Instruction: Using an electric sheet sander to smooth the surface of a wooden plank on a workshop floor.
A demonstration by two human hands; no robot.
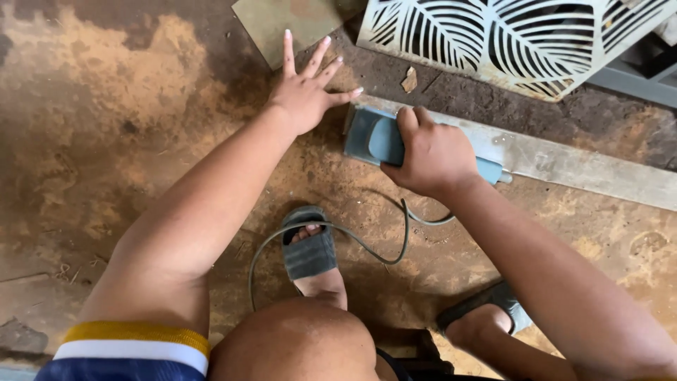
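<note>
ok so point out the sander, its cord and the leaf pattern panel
electric sander (367, 137), head view, on the blue-grey body left of the right hand
power cord (395, 257), head view, on the loop lying on the floor
leaf-pattern cutout panel (508, 35), head view, on the white fretwork near its middle

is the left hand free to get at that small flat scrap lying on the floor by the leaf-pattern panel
Probably yes. The left hand lies flat and empty on the floor, fingers spread, and bare floor separates it from the scrap. The right hand and sander sit nearer the person, off that line.
</note>
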